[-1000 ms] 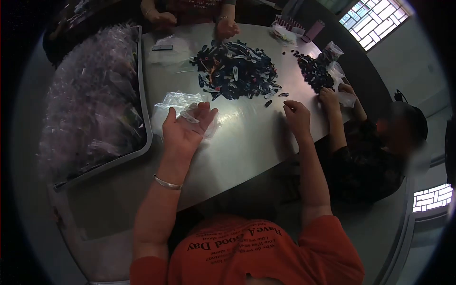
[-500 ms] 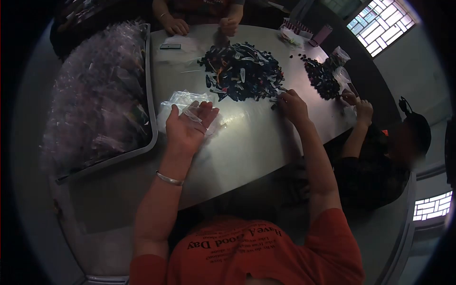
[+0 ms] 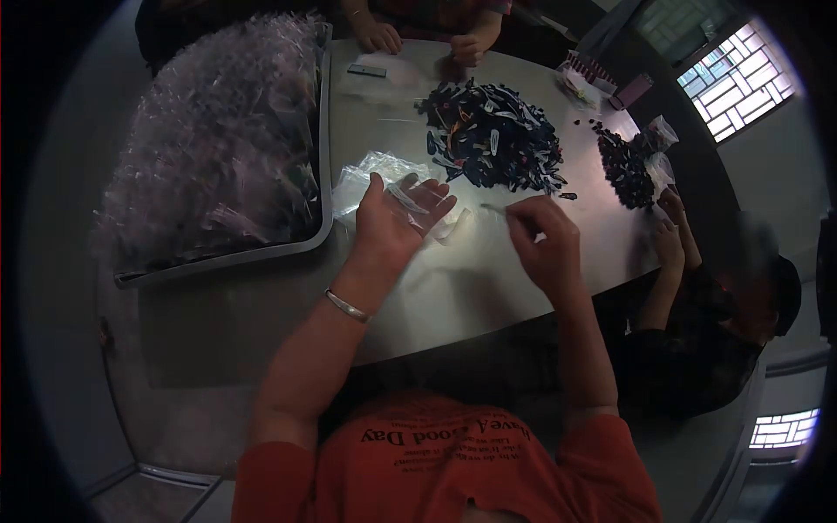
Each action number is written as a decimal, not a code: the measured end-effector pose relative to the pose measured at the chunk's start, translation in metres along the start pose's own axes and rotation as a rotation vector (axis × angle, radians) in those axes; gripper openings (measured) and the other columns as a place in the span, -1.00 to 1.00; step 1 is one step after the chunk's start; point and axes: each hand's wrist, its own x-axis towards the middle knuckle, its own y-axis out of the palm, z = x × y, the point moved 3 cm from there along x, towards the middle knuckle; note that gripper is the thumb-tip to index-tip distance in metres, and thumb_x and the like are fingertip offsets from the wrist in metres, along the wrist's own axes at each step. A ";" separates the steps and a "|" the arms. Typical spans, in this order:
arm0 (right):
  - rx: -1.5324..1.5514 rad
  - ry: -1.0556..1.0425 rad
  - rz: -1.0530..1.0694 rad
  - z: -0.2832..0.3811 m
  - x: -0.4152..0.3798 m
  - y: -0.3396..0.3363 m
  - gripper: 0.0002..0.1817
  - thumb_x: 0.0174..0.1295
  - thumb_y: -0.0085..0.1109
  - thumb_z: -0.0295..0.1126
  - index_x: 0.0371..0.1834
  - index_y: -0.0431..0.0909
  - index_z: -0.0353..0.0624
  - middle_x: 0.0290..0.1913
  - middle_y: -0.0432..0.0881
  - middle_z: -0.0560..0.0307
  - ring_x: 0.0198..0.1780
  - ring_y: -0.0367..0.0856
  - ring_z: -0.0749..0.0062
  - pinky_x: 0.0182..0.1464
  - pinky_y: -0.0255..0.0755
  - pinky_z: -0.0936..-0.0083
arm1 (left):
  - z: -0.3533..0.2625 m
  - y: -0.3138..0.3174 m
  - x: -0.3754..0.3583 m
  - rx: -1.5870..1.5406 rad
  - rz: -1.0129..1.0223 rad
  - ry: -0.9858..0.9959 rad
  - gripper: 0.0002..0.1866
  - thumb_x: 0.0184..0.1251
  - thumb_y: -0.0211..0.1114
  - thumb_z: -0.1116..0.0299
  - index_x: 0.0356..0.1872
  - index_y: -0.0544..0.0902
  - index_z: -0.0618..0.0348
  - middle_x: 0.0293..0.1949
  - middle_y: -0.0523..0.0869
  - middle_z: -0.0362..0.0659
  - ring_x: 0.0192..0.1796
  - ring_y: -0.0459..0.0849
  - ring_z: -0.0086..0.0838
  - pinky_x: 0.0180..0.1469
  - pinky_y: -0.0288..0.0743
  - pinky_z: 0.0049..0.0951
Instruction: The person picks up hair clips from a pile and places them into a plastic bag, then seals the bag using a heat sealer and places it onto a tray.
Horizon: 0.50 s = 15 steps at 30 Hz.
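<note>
My left hand (image 3: 394,213) is palm up above the table, fingers stretched out. A pale, slim snap hair clip (image 3: 408,199) lies across its fingers. Close behind this hand is a loose stack of clear plastic bags (image 3: 375,174). My right hand (image 3: 549,240) is in a pinch over the table, to the right of the left hand. From its fingertips a small greyish hair clip (image 3: 493,207) sticks out to the left, blurred. Beyond both hands sits a big pile of mostly dark hair clips (image 3: 493,139).
A grey-rimmed tray (image 3: 324,174) heaped with clear plastic packets stands on the left. A co-worker's hands (image 3: 466,48) rest at the far edge, near a phone (image 3: 367,71). Another person (image 3: 697,331) works at the right by a smaller dark pile (image 3: 626,170).
My right hand has drawn back from the edge of the big pile towards my left hand, with a hair clip in its pinch. My left hand stays palm up. The camera view has shifted.
</note>
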 end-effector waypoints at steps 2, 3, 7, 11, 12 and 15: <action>-0.032 -0.125 0.002 0.031 -0.004 0.015 -0.91 0.04 0.25 -0.57 -0.38 0.58 -0.16 -0.36 0.59 0.14 -0.47 0.59 0.35 -0.43 0.49 0.52 | 0.001 0.000 0.000 0.013 -0.009 0.001 -0.36 0.50 -0.33 -0.09 -0.01 0.41 0.41 -0.04 0.52 0.21 0.08 0.50 0.04 0.29 0.31 0.06; -0.155 -0.239 -0.029 0.036 -0.006 0.024 -0.88 0.01 0.28 -0.51 -0.37 0.58 -0.10 -0.37 0.56 0.17 -0.49 0.57 0.32 -0.46 0.48 0.50 | 0.001 0.000 -0.001 0.016 -0.008 0.001 -0.36 0.50 -0.33 -0.09 -0.01 0.41 0.41 -0.04 0.52 0.21 0.08 0.50 0.04 0.29 0.31 0.06; -0.350 -0.381 -0.106 0.039 0.002 0.052 -0.81 -0.02 0.30 -0.45 -0.30 0.57 -0.05 -0.45 0.50 0.22 -0.53 0.53 0.35 -0.52 0.43 0.49 | 0.002 -0.003 0.002 0.074 0.045 0.005 -0.37 0.50 -0.37 -0.11 0.00 0.37 0.35 -0.04 0.52 0.20 0.05 0.51 0.03 0.21 0.36 0.06; -0.360 -0.261 -0.107 0.040 0.005 0.061 -0.88 -0.03 0.35 -0.49 -0.43 0.60 -0.10 -0.42 0.59 0.23 -0.51 0.59 0.37 -0.49 0.46 0.51 | 0.002 -0.009 0.005 0.099 0.058 0.004 -0.40 0.50 -0.36 -0.12 -0.03 0.34 0.30 -0.06 0.50 0.20 0.04 0.52 0.05 0.11 0.41 0.09; -0.227 -0.215 -0.130 0.038 0.003 0.059 -0.89 -0.02 0.35 -0.45 -0.43 0.59 -0.09 -0.44 0.58 0.23 -0.53 0.57 0.40 -0.50 0.45 0.55 | 0.002 -0.009 0.006 0.074 0.057 -0.008 -0.41 0.50 -0.37 -0.11 -0.06 0.34 0.30 -0.07 0.50 0.21 0.04 0.51 0.05 0.15 0.39 0.11; -0.055 -0.068 -0.181 0.020 -0.006 0.041 -0.89 0.01 0.35 -0.40 -0.46 0.59 -0.11 -0.46 0.58 0.22 -0.55 0.56 0.45 -0.51 0.43 0.59 | -0.002 -0.003 0.000 0.053 0.057 0.007 -0.40 0.50 -0.34 -0.10 -0.08 0.36 0.36 -0.07 0.51 0.21 0.04 0.51 0.05 0.26 0.32 0.15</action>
